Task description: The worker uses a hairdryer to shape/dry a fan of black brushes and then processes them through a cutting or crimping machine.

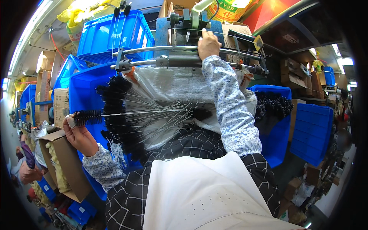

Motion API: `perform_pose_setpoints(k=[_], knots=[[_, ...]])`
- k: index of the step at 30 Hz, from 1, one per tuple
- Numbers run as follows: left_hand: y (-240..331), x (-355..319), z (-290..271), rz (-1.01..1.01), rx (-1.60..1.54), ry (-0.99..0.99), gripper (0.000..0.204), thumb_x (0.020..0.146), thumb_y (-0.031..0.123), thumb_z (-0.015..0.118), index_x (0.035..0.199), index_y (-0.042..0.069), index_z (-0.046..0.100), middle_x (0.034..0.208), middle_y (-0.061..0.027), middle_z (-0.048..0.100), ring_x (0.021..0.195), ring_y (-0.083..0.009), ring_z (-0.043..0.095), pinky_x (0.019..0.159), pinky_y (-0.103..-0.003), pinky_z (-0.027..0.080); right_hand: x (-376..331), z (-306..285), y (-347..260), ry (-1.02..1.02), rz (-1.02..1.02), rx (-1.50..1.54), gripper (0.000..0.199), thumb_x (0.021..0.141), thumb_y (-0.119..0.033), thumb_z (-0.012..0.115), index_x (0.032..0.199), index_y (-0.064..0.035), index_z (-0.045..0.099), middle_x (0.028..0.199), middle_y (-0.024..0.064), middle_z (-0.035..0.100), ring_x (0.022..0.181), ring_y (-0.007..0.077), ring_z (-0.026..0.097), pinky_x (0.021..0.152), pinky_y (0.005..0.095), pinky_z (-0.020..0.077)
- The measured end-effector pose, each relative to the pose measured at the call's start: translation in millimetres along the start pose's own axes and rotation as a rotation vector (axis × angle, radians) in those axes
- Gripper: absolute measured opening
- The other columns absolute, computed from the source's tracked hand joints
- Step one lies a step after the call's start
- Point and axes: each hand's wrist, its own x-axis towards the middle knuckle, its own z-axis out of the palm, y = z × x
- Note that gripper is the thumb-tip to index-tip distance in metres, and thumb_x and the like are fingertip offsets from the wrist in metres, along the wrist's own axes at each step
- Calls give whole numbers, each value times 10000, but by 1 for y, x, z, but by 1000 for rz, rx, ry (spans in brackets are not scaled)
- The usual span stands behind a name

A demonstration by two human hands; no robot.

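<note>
Left hand [78,134]: fingers closed around the bristle end of a black wire brush [90,116], held out to the person's left, its wire stem pointing right.
Right hand [208,44]: stretched forward, resting on the metal machine [184,23]; its grip cannot be told.
Brush pile [119,115]: black brushes fanned over a white sack [172,86], just beside the held brush.
Blue crate [82,97]: under the pile.
Cardboard box [63,165]: below the left hand.

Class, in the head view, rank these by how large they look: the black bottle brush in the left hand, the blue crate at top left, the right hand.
1. Blue crate
2. Black bottle brush, long but thin
3. Right hand
The right hand is farther away, so its true size is unsure.
</note>
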Motion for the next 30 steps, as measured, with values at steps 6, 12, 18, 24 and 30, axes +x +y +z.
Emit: perform_pose_setpoints(k=[6, 12, 18, 24, 30], knots=[[0, 0, 0, -6, -32, -49, 141, 840, 125, 463, 922, 15, 494, 846, -60, 552, 751, -107, 539, 665, -204, 458, 1, 1, 1, 5, -39, -44, 260, 785, -114, 470, 1036, -81, 528, 938, 41, 552, 851, 178, 528, 673, 341, 399], [-3, 1, -4, -24, -36, -37, 137, 840, 120, 462, 923, 16, 492, 854, -64, 555, 763, -110, 542, 666, -207, 459, 5, -22, 35, -109, 12, -28, 356, 746, -167, 530, 1093, -88, 500, 1077, 76, 508, 989, 213, 482, 815, 410, 349], [-9, 2, -11, -22, -17, -37, 147, 838, 106, 460, 950, 15, 487, 876, -66, 547, 771, -118, 539, 670, -211, 454, 18, -16, 90, -131, -46, 27, 293, 751, -245, 519, 1028, -156, 553, 999, 47, 555, 918, 208, 535, 773, 420, 386], [-19, 6, 18, -70, -61, -98, 161, 839, 120, 465, 958, 13, 480, 872, -60, 543, 755, -121, 541, 661, -228, 454, 57, -23, 129, -161, -91, -388, 320, 808, -361, 381, 1039, -197, 529, 1041, 85, 536, 968, 276, 494, 816, 375, 380], [-24, 3, 29, -175, -94, -211, 154, 841, 144, 468, 942, 29, 479, 860, -53, 545, 765, -104, 546, 666, -210, 468, 39, -97, 153, -485, -250, 163, 260, 808, -215, 471, 1039, -106, 522, 948, 128, 568, 873, 280, 531, 773, 298, 409]])
